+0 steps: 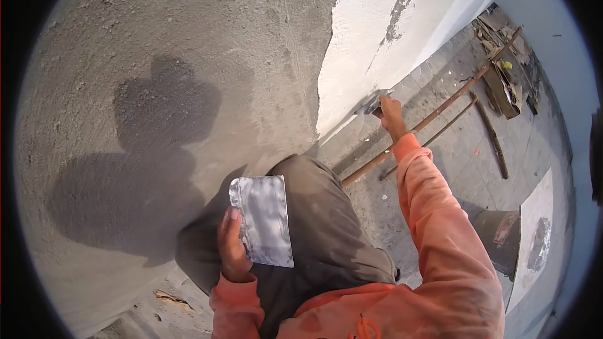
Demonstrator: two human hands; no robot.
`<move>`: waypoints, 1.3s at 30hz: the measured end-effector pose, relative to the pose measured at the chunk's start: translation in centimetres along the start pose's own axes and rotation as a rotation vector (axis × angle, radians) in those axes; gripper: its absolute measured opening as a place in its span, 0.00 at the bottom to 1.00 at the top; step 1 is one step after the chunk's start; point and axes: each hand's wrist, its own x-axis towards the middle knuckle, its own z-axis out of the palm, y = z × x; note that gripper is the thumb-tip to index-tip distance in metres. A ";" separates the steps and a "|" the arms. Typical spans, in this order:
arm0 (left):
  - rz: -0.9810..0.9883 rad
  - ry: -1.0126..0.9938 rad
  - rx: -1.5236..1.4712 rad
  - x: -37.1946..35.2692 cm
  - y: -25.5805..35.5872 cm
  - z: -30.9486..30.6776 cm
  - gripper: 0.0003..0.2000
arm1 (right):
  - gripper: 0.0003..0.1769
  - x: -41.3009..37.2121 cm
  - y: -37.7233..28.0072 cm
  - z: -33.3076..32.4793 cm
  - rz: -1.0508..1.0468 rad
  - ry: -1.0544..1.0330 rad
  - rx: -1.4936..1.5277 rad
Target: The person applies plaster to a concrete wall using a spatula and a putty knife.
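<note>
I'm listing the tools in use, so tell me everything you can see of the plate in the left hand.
The plate is a thin, flat, roughly rectangular sheet, metal by its look, grey and smeared with pale residue, one upper corner rounded. It lies almost face-up over the trousers. The left hand grips its left edge. Whether it rests on the trousers cannot be told.

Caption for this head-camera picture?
Right hand presses a trowel to the wall; left hand holds a metal plate.
</note>
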 end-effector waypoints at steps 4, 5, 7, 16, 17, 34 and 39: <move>-0.007 -0.030 -0.036 0.0 0.0 0.1 0.16 | 0.13 -1.0 -3.7 1.2 -0.014 -0.084 -0.004; -0.005 -0.027 -0.026 0.0 -0.1 0.2 0.16 | 0.13 -1.3 -4.6 1.4 -0.022 -0.091 -0.007; -0.002 -0.034 -0.002 0.0 -0.2 0.1 0.17 | 0.13 -2.0 -6.6 1.9 -0.042 -0.124 -0.027; 0.005 -0.051 0.017 0.1 -0.1 0.6 0.18 | 0.08 -7.1 -12.1 0.8 -0.147 0.007 -0.048; 0.003 -0.039 0.017 0.1 -0.1 0.6 0.18 | 0.07 -6.2 -10.7 -0.6 -0.145 0.034 -0.069; -0.021 0.053 0.102 0.4 -0.4 1.0 0.18 | 0.12 4.5 9.5 -2.0 -0.190 0.114 -0.192; -0.021 0.003 0.123 0.1 -0.3 0.9 0.19 | 0.13 1.4 6.3 -0.8 -0.113 0.070 -0.078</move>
